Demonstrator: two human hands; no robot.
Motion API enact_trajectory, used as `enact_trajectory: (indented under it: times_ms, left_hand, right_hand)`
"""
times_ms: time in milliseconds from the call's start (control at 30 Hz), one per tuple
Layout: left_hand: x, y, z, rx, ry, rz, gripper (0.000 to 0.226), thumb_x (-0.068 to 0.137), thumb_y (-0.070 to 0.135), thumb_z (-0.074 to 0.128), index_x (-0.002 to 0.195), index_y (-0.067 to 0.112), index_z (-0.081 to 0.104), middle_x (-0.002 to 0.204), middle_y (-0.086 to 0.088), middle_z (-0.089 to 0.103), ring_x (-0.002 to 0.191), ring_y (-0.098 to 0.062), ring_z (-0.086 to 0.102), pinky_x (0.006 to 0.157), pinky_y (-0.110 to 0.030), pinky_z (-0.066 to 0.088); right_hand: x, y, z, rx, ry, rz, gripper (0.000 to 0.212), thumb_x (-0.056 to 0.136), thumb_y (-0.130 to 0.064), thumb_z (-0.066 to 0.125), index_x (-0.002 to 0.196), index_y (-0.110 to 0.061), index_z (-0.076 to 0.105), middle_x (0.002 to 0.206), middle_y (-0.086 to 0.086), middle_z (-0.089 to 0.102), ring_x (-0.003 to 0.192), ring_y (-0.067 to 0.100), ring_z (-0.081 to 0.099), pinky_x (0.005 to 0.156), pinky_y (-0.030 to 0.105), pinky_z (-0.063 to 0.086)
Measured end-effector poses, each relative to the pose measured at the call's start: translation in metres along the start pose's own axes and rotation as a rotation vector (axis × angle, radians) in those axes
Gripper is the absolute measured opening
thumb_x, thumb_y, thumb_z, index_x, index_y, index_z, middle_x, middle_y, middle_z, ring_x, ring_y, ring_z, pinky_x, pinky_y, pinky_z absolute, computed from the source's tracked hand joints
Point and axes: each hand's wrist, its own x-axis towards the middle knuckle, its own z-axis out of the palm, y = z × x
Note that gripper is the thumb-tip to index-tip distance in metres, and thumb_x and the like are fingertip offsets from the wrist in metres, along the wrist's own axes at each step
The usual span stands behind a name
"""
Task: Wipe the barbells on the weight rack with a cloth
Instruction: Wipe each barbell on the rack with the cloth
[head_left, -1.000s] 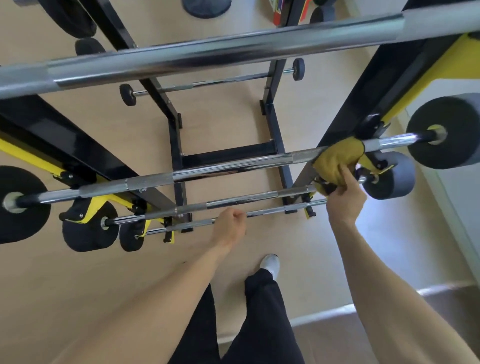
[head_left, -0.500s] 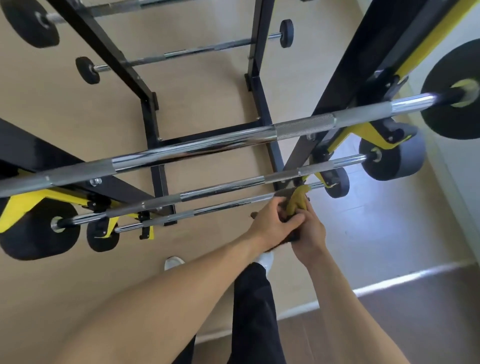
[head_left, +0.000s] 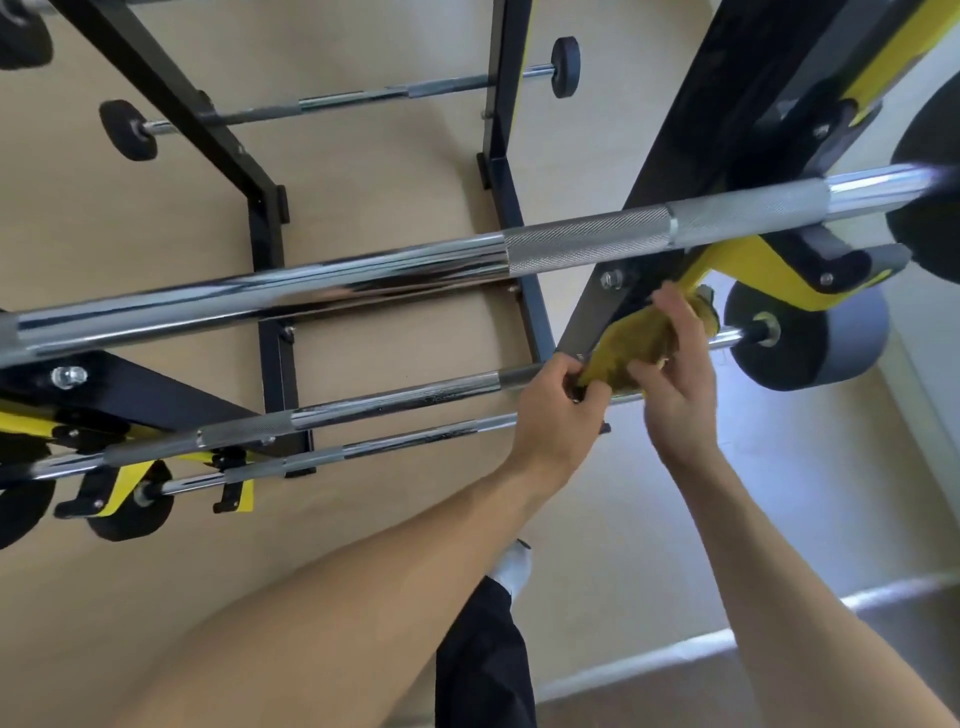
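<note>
Both hands risen to second barbell, pinching yellow cloth around it

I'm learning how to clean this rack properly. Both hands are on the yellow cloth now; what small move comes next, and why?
Probably slide the cloth leftward along the middle bar. Both the left hand and right hand hold it at the bar's right end by the weight, with bare chrome stretching left.
</note>
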Motion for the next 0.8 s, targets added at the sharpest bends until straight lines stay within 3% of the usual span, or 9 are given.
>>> enact_trajectory:
  times_ms: [67, 133, 233, 300, 400, 533, 600, 700, 800]
  left_hand:
    - [0.008, -0.019, -0.004, 0.024, 0.069, -0.063, 0.01, 0.088, 0.008, 0.066, 0.093, 0.002, 0.06, 0.072, -0.001, 0.06, 0.058, -0.005, 0.056, 0.055, -0.019, 0.045]
    - [0.016, -0.039, -0.006, 0.042, 0.092, -0.129, 0.014, 0.082, 0.012, 0.073, 0.085, 0.008, 0.06, 0.081, -0.006, 0.066, 0.072, -0.017, 0.062, 0.064, -0.032, 0.052]
    - [0.023, -0.058, -0.011, 0.076, 0.076, -0.153, 0.017, 0.081, 0.01, 0.074, 0.08, 0.014, 0.057, 0.083, -0.005, 0.065, 0.072, -0.014, 0.058, 0.059, -0.016, 0.047]
    - [0.025, -0.068, -0.013, 0.101, 0.091, -0.151, 0.02, 0.082, 0.01, 0.072, 0.08, 0.018, 0.054, 0.084, -0.007, 0.067, 0.076, -0.019, 0.063, 0.059, -0.018, 0.048]
    - [0.026, -0.079, -0.016, 0.087, 0.155, -0.149, 0.026, 0.082, 0.009, 0.071, 0.077, 0.022, 0.049, 0.083, -0.009, 0.07, 0.077, -0.025, 0.068, 0.066, -0.035, 0.056]
    - [0.017, -0.078, -0.019, 0.075, 0.191, 0.04, 0.025, 0.081, 0.002, 0.071, 0.077, 0.016, 0.051, 0.071, 0.004, 0.059, 0.063, -0.009, 0.051, 0.057, -0.016, 0.042]
    - [0.012, -0.078, -0.02, 0.058, 0.182, 0.085, 0.02, 0.081, 0.001, 0.069, 0.08, 0.01, 0.052, 0.071, 0.005, 0.056, 0.065, -0.013, 0.05, 0.058, -0.018, 0.041]
    - [0.008, -0.09, -0.022, 0.112, 0.162, 0.032, 0.022, 0.081, 0.003, 0.068, 0.078, 0.013, 0.049, 0.069, 0.008, 0.052, 0.062, -0.008, 0.047, 0.056, -0.017, 0.039]
    - [0.008, -0.102, -0.029, 0.126, 0.155, -0.06, 0.031, 0.081, 0.003, 0.065, 0.07, 0.021, 0.043, 0.064, 0.006, 0.051, 0.056, -0.01, 0.042, 0.052, -0.017, 0.034]
  right_hand:
    - [0.005, 0.034, 0.008, -0.324, -0.146, -0.162, 0.077, 0.071, -0.004, 0.065, 0.143, -0.017, 0.043, 0.156, -0.003, 0.034, 0.142, 0.016, 0.033, 0.111, 0.034, 0.039]
    - [0.005, 0.065, 0.016, -0.534, -0.295, -0.173, 0.08, 0.073, -0.014, 0.076, 0.144, -0.017, 0.041, 0.157, 0.0, 0.034, 0.146, 0.018, 0.029, 0.114, 0.045, 0.038]
    - [0.005, 0.086, 0.028, -0.739, -0.39, -0.198, 0.08, 0.081, -0.03, 0.079, 0.148, -0.019, 0.037, 0.158, 0.0, 0.034, 0.15, 0.019, 0.022, 0.117, 0.053, 0.03]
    - [0.006, 0.083, 0.033, -0.826, -0.298, -0.245, 0.074, 0.083, -0.029, 0.077, 0.146, -0.016, 0.04, 0.156, 0.003, 0.037, 0.149, 0.023, 0.025, 0.117, 0.053, 0.031]
    - [0.001, 0.072, 0.04, -0.933, -0.012, -0.222, 0.056, 0.078, -0.032, 0.078, 0.126, -0.017, 0.053, 0.14, 0.005, 0.045, 0.134, 0.028, 0.036, 0.109, 0.053, 0.032]
    - [-0.002, 0.068, 0.043, -0.846, 0.187, -0.235, 0.039, 0.08, -0.027, 0.076, 0.114, -0.021, 0.06, 0.128, 0.001, 0.051, 0.123, 0.026, 0.039, 0.104, 0.051, 0.03]
    - [0.001, 0.069, 0.044, -0.825, 0.025, -0.331, 0.047, 0.082, -0.027, 0.072, 0.126, -0.022, 0.057, 0.136, 0.0, 0.052, 0.132, 0.024, 0.04, 0.112, 0.048, 0.022]
    - [0.007, 0.075, 0.046, -1.001, -0.451, -0.266, 0.084, 0.077, -0.031, 0.073, 0.15, -0.027, 0.032, 0.157, -0.002, 0.034, 0.15, 0.02, 0.019, 0.122, 0.048, 0.003]
    - [0.013, 0.066, 0.036, -0.86, -0.423, -0.305, 0.083, 0.074, -0.023, 0.075, 0.147, -0.018, 0.037, 0.153, 0.004, 0.038, 0.147, 0.024, 0.026, 0.121, 0.05, 0.023]
